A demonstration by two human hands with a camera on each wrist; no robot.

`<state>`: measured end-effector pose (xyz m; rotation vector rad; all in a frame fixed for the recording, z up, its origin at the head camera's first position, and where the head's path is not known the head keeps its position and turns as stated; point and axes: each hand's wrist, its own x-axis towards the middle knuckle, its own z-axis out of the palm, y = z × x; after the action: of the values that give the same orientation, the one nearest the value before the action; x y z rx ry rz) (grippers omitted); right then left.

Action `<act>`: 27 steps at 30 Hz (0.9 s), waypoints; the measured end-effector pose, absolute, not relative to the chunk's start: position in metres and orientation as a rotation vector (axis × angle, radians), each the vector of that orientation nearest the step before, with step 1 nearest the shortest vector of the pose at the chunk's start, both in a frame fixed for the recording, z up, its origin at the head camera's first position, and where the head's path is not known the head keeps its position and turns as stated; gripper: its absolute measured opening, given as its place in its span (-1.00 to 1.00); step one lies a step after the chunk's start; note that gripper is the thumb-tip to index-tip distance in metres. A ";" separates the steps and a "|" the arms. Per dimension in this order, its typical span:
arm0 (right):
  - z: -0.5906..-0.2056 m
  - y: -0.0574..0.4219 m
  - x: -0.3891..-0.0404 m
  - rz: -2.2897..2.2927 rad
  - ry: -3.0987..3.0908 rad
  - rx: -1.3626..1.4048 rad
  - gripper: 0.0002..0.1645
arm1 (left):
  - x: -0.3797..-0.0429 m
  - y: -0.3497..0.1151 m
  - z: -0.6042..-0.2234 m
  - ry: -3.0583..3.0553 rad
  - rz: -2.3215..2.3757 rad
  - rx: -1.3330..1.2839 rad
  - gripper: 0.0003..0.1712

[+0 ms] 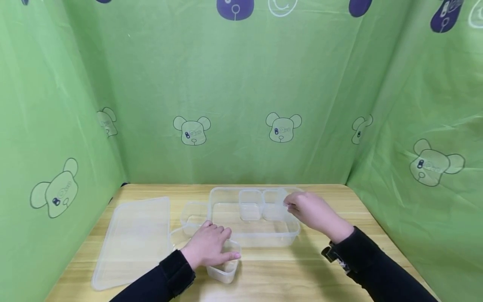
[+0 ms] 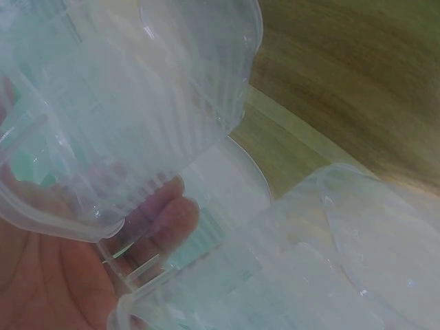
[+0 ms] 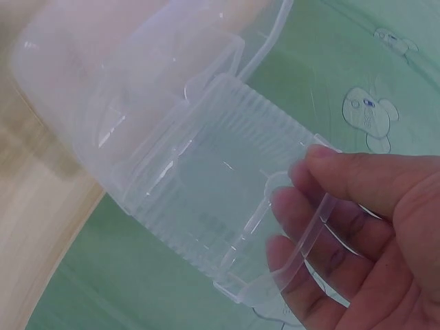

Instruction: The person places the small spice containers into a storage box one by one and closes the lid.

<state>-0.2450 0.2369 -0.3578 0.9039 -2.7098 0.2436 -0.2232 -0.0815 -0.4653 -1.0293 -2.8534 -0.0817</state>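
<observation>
My right hand (image 1: 311, 209) pinches the rim of a small clear plastic container (image 3: 213, 172) between thumb and fingers. That container is at the right end of a large clear plastic box (image 1: 260, 240), beside another small container (image 1: 250, 212) standing inside. My left hand (image 1: 211, 245) is over a further small clear container (image 1: 222, 274) in front of the box. Its thumb reaches across the right side, and its fingers (image 2: 175, 216) curl at the opposite side. Fingers and thumb of this hand show partly through the clear plastic in the left wrist view.
A flat translucent lid (image 1: 132, 239) lies on the wooden table (image 1: 286, 277) at the left. Between lid and box stands another small clear container (image 1: 194, 208), with one more partly behind my left hand. Green patterned cloth (image 1: 241, 84) encloses the back and both sides.
</observation>
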 end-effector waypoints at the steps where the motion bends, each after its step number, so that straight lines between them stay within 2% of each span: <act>1: -0.359 0.235 -0.244 0.235 -2.712 0.907 -0.83 | -0.223 -0.081 -0.464 -2.859 -0.084 -1.030 -0.22; 27: -0.381 0.214 -0.239 0.241 -2.758 0.922 -0.84 | -0.221 -0.082 -0.458 -2.897 -0.087 -1.023 -0.17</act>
<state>-0.2390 0.2144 -0.3812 0.9220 -2.7576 0.2414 -0.2207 -0.0817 -0.4585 -1.0231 -2.8969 -0.0870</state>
